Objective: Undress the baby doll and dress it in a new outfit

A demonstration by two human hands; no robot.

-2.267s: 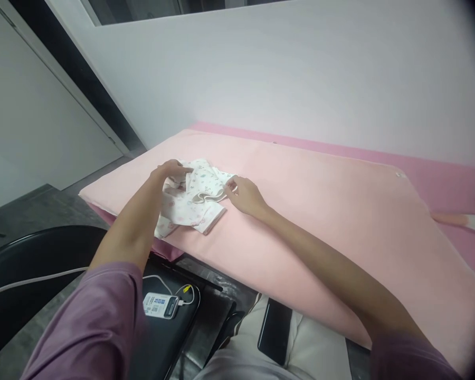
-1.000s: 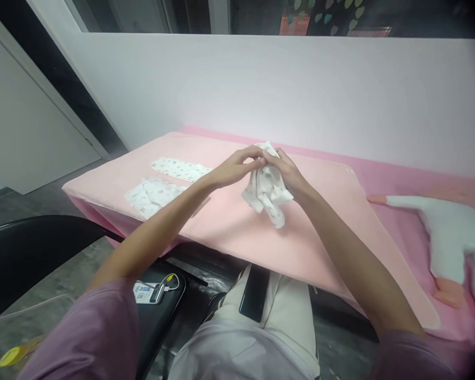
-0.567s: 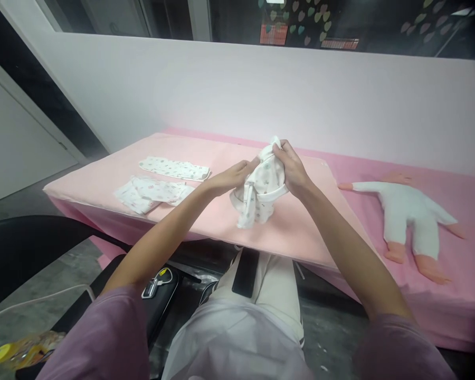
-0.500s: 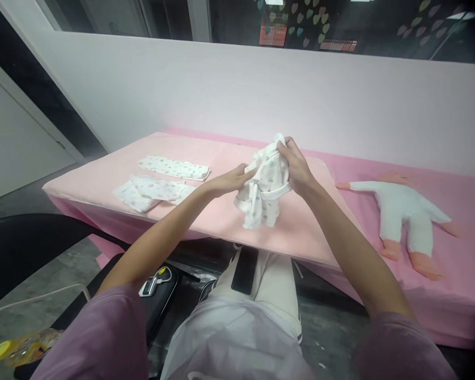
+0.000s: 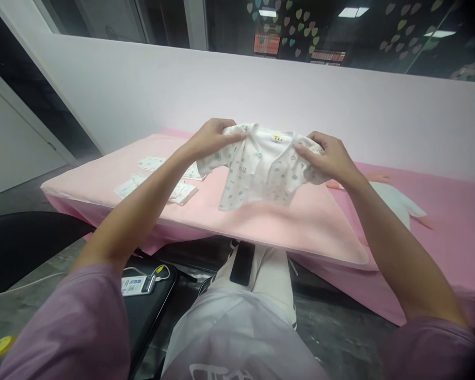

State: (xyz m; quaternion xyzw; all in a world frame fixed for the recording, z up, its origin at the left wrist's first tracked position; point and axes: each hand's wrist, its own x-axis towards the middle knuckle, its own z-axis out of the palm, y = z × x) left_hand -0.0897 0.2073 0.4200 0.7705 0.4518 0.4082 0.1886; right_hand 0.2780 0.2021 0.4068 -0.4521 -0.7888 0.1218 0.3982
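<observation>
A white baby shirt [image 5: 261, 163] with a small green print hangs spread out above the pink-covered table [image 5: 301, 227]. My left hand [image 5: 216, 138] pinches it at one shoulder, thumb in front. At the other shoulder my right hand [image 5: 326, 155] grips the cloth the same way. The neck opening faces me, with a small yellow mark inside the collar. Beyond my left forearm lie folded printed baby clothes [image 5: 184, 192], partly hidden by the arm. Behind them is another folded printed garment [image 5: 152, 162].
A doll in white clothes [image 5: 391, 200] lies on the pink cloth at the right, partly behind my right arm. A black phone [image 5: 243, 264] rests on my lap. A cabled device [image 5: 138, 285] sits on a black surface at lower left, near a yellow cap [image 5: 2, 345].
The bunched shirt has been opened out and now hangs wide between my hands. Both hands have moved apart, and the left one has risen. My view has shifted slightly.
</observation>
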